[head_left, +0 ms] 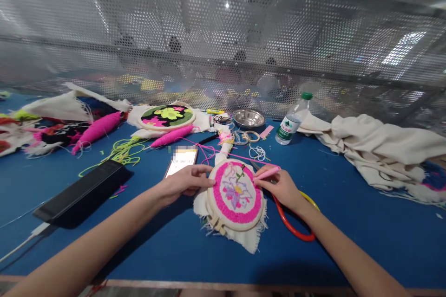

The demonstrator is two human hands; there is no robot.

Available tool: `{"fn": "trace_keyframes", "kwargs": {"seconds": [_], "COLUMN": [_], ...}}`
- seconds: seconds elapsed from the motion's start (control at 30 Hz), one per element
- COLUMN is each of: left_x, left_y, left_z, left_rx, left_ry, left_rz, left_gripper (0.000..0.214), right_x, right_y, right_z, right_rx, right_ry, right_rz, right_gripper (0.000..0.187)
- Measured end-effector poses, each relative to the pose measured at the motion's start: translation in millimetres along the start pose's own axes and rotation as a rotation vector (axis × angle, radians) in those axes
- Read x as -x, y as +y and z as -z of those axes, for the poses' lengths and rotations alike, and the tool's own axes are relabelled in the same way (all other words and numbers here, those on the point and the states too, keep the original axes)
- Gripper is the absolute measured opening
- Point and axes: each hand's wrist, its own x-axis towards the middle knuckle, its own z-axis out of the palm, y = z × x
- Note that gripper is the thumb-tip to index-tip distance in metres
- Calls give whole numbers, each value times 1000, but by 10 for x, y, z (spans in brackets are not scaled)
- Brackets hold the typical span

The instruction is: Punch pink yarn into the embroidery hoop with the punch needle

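An embroidery hoop (210,198) with white cloth lies in front of me, a pink looped ring around a purple flower worked on it. My left hand (186,179) grips the hoop's left rim between thumb and fingers. In my right hand (280,188) is a pink punch needle (267,173), pinched like a pen, its tip at the right side of the pink ring. Pink yarn (240,157) runs from the tool's upper end back to the left. The needle's point is hidden by my fingers.
A phone (181,160), black power bank (83,192), pink yarn cone (172,136) and second hoop (167,116) lie to the left. Behind stand a metal bowl (248,119) and water bottle (291,123). A red-yellow ring (292,229) is under my right arm; cream cloth (376,144) lies right.
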Motion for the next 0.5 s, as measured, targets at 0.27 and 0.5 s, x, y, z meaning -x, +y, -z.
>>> {"fn": "trace_keyframes", "kwargs": {"seconds": [0.27, 0.5], "left_x": [-21, -37], "left_y": [-108, -180], "left_z": [-212, -335], "left_rx": [-183, -307], "left_ry": [195, 308], "left_rz": [-226, -349], "left_gripper": [52, 51], "right_x": [59, 76], "right_y": [-89, -98], "right_z": [-11, -35], "right_rx": [346, 455], "right_ry": [40, 6], "right_rz": [292, 374], "right_gripper": [9, 20]}}
